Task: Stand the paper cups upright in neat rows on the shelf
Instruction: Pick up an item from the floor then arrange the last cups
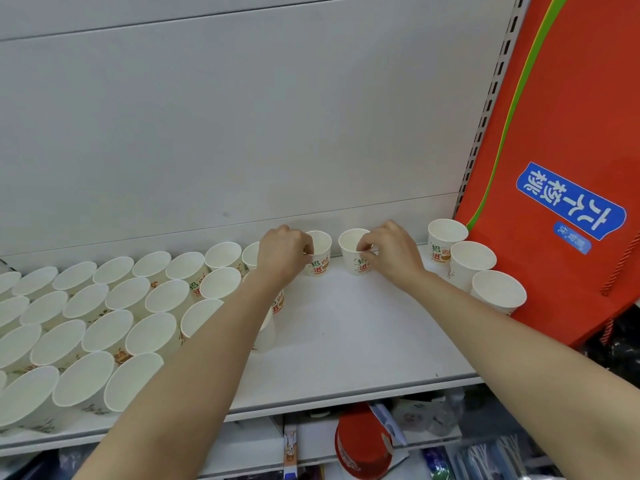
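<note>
We reach both arms over the white shelf (346, 341) to its back edge, where two paper cups stand upright side by side with a small gap between them. Our left hand (284, 254) curls its fingers over the rim of the left cup (320, 254), pinching it at the near-left side, with the printed red and green characters showing below the knuckles. Our right hand (391, 252) does the same on the right cup (353, 251), thumb and fingertips closed on the rim and wall at its right side. Both cups rest on the shelf surface, close to the grey back panel (242, 133). To our left, many more cups (104, 306) stand upright in tight rows, open mouths up, filling that part of the shelf; our left forearm crosses in front of a few of them. To our right, three cups (472, 261) stand in a diagonal line, just beside an orange gift bag (554, 133) with a blue label. Between the two groups the shelf surface shows bare white. Below the shelf edge lie assorted goods, including a red package (363, 441).
</note>
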A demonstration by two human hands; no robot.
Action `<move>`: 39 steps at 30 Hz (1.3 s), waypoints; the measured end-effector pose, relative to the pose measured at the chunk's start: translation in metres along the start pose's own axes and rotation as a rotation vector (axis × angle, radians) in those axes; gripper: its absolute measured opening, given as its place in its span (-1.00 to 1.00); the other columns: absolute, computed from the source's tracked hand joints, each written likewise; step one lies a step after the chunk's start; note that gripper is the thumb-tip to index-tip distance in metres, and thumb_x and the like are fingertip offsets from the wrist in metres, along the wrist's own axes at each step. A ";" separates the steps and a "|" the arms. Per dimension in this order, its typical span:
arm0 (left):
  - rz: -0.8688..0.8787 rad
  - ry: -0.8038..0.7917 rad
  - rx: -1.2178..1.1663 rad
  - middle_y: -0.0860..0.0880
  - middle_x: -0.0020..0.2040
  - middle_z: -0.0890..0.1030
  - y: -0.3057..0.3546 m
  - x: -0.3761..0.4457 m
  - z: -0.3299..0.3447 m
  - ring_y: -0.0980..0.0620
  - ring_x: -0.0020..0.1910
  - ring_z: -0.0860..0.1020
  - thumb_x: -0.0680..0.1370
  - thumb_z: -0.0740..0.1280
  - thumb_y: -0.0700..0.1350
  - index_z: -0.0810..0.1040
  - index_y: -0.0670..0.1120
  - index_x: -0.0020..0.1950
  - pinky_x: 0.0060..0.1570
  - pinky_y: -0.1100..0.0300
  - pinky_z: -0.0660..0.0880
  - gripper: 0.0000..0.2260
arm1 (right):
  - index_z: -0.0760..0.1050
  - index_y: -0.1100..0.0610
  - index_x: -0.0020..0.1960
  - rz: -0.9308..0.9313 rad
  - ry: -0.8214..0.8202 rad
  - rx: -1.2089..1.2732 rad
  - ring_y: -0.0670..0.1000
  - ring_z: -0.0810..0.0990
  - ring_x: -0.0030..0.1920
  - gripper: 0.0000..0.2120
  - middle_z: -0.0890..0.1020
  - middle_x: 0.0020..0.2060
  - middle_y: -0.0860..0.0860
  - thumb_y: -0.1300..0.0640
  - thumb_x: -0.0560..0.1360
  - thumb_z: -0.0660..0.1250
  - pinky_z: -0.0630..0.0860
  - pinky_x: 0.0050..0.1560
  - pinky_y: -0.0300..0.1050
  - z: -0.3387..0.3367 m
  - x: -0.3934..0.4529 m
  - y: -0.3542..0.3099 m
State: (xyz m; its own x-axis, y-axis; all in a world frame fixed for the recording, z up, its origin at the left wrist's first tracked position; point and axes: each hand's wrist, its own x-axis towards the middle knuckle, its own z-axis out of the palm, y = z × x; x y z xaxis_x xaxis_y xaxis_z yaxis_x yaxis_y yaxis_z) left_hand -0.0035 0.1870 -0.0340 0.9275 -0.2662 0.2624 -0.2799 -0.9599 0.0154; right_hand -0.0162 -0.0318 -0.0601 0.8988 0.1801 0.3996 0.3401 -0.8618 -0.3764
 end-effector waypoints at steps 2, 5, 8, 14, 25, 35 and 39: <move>0.005 -0.001 0.009 0.01 -0.08 0.66 -0.001 0.000 0.000 -0.06 -0.01 0.52 0.48 0.41 -0.05 0.68 0.00 -0.04 -0.14 0.18 0.24 -0.90 | 0.64 0.08 -0.13 0.003 -0.005 -0.016 0.10 0.46 -0.03 -0.93 0.65 -0.19 0.00 0.21 0.40 0.42 0.28 -0.09 -0.13 0.003 0.003 -0.005; 0.004 -0.007 0.016 0.02 -0.08 0.66 -0.001 0.000 0.000 -0.06 -0.01 0.51 0.48 0.41 -0.06 0.68 0.01 -0.05 -0.14 0.18 0.23 -0.91 | 0.64 0.06 -0.11 0.033 -0.006 -0.021 0.09 0.46 -0.02 -0.93 0.65 -0.18 -0.01 0.18 0.42 0.42 0.31 -0.11 -0.13 0.008 0.005 -0.012; 0.001 -0.009 0.019 0.03 -0.08 0.66 0.002 0.000 0.000 -0.05 0.00 0.51 0.48 0.41 -0.06 0.67 0.03 -0.04 -0.13 0.18 0.23 -0.91 | 0.63 0.04 -0.10 0.056 -0.010 -0.020 0.07 0.45 -0.01 -0.93 0.63 -0.18 -0.01 0.16 0.44 0.40 0.26 -0.14 -0.16 0.012 0.005 -0.019; -0.004 -0.019 0.001 0.05 0.03 0.65 0.006 0.000 -0.005 -0.04 0.08 0.51 0.47 0.43 -0.05 0.64 0.05 0.07 -0.07 0.16 0.27 -0.82 | 0.63 0.07 -0.01 0.050 0.021 0.000 0.09 0.46 0.03 -0.87 0.65 -0.10 0.00 0.13 0.44 0.42 0.30 -0.02 -0.13 0.011 0.005 -0.021; 0.090 -0.028 -0.221 0.06 0.14 0.57 0.065 -0.008 -0.027 -0.01 0.18 0.49 0.46 0.44 -0.12 0.60 0.09 0.18 -0.01 0.12 0.41 -0.70 | 0.64 0.08 -0.12 0.074 0.305 0.025 0.06 0.52 -0.10 -0.93 0.66 -0.20 -0.05 0.13 0.40 0.47 0.43 -0.08 -0.03 -0.041 -0.062 0.009; 0.433 -0.101 -0.546 0.12 0.14 0.59 0.196 -0.031 0.000 0.13 0.01 0.56 0.46 0.47 -0.02 0.63 0.12 0.10 -0.05 0.13 0.53 -0.78 | 0.62 0.08 -0.20 0.218 0.462 -0.148 0.07 0.49 -0.21 -0.96 0.65 -0.28 -0.08 0.19 0.38 0.47 0.42 -0.15 -0.06 -0.095 -0.163 0.041; 0.427 -0.151 -0.522 0.08 0.25 0.51 0.213 -0.032 0.011 0.08 0.09 0.53 0.41 0.52 0.05 0.62 0.10 0.06 -0.01 0.13 0.52 -0.75 | 0.62 0.10 -0.22 0.250 0.474 -0.166 0.09 0.48 -0.21 -0.95 0.62 -0.32 -0.05 0.20 0.37 0.48 0.46 -0.21 -0.01 -0.105 -0.187 0.043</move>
State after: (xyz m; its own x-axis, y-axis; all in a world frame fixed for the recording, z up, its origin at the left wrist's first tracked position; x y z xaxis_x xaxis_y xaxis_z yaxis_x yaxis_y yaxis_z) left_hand -0.0901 -0.0100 -0.0497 0.7232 -0.6572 0.2122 -0.6758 -0.6103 0.4132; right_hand -0.1984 -0.1518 -0.0633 0.7110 -0.2387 0.6614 0.0503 -0.9210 -0.3864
